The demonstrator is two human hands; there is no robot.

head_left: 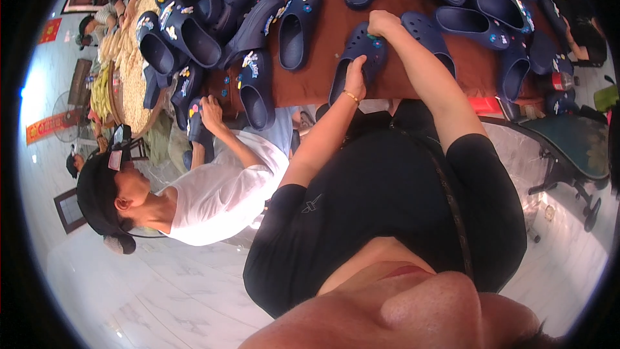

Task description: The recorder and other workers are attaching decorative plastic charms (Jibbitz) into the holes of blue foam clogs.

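A navy blue clog (359,45) with holes in its upper lies on the brown-covered table in front of me, toe pointing away. My left hand (355,79) is closed around its side near the foot opening, thumb up along the edge. At the toe, my right hand (383,24) is bent into a closed grip over the upper, next to a small blue-green charm (376,42). What its fingertips hold is hidden. Just right of it lies another holed navy clog (426,33), with no charms visible on it.
Many navy clogs, several with colourful charms (257,72), crowd the brown tabletop (316,87). At my left, a person in white (219,184) works on a clog. Another person in black (588,32) is at the far right. An office chair (568,145) stands right.
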